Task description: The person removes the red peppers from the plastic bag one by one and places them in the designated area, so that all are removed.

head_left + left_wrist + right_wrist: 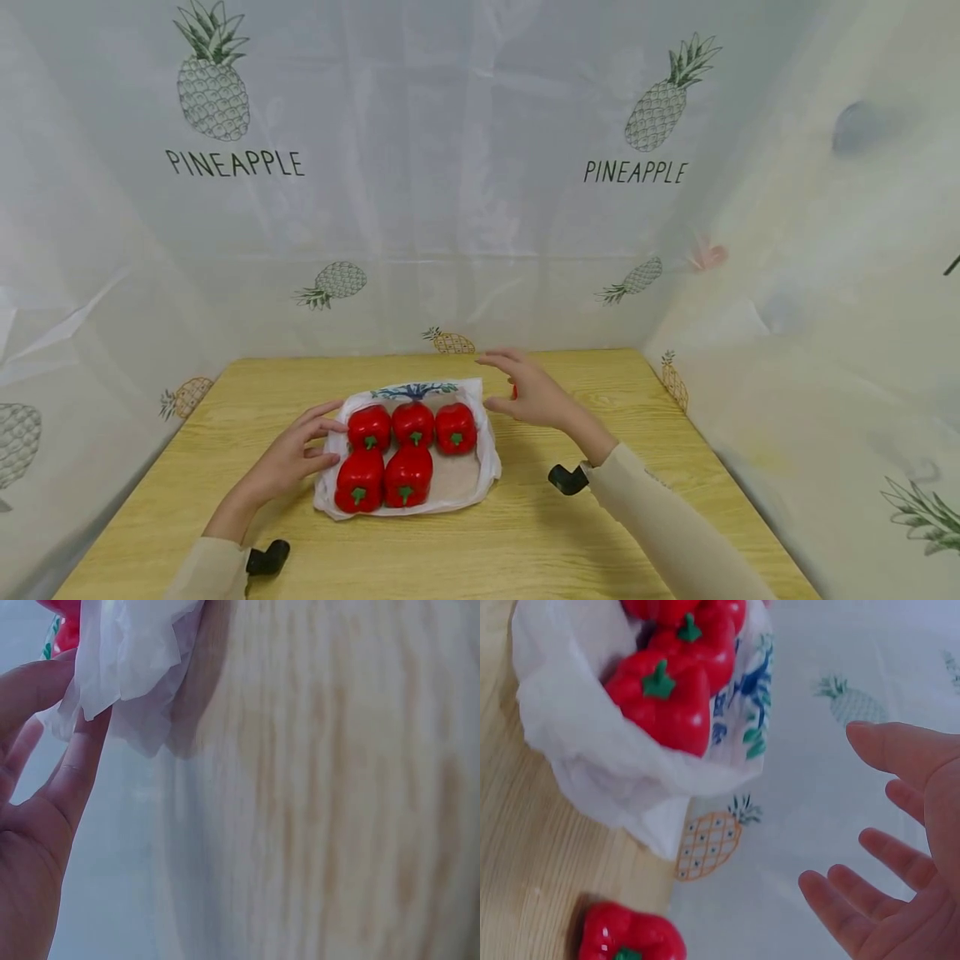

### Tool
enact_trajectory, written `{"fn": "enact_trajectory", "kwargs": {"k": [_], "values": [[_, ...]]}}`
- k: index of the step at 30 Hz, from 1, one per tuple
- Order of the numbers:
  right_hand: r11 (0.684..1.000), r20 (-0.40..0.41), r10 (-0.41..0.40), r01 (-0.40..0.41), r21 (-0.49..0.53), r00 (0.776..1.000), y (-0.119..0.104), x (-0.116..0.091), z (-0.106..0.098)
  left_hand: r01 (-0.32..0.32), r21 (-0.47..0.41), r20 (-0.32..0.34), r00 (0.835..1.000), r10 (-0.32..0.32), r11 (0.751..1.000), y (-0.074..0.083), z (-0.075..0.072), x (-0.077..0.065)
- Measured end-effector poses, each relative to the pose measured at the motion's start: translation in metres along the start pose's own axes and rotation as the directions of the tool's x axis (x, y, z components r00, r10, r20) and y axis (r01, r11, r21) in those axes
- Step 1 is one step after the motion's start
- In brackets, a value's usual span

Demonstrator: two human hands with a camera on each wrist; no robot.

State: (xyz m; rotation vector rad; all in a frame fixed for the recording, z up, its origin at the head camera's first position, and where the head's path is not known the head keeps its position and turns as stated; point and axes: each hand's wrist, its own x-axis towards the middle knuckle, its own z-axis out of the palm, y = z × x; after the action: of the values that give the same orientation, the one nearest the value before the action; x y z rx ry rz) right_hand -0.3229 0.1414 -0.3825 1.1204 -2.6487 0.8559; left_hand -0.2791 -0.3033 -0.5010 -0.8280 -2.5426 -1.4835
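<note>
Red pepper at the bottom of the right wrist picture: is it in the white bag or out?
Out: the red pepper sits on the wooden table, apart from the white bag.

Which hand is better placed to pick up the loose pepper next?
Probably the right hand: open, empty, near the loose pepper. The left hand touches the white bag on its left side.

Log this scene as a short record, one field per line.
container: white bag on a wooden table
contents: five red peppers, three in the far row, two in the near row
outside: loose red pepper, right of the bag, mostly hidden in the head view
left hand: touches the bag's left side
right hand: near the bag's right end, holding nothing
backdrop: hanging sheet printed with pineapples
</note>
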Motion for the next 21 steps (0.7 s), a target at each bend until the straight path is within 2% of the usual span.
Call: {"fn": "enact_trajectory", "kwargs": {"k": [7, 21], "values": [[0.999, 0.046, -0.019, 0.018, 0.029, 0.999, -0.016, -0.002, 0.014, -0.003, -0.021, 0.002, 1.0, 0.003, 1.0, 0.0, 0.001, 0.0], [0.997, 0.091, -0.058, 0.053, 0.064, 0.994, -0.035, -0.001, 0.052, 0.023, 0.011, -0.001, 1.0, -0.023, 1.0, 0.003, 0.001, 0.0]]}}
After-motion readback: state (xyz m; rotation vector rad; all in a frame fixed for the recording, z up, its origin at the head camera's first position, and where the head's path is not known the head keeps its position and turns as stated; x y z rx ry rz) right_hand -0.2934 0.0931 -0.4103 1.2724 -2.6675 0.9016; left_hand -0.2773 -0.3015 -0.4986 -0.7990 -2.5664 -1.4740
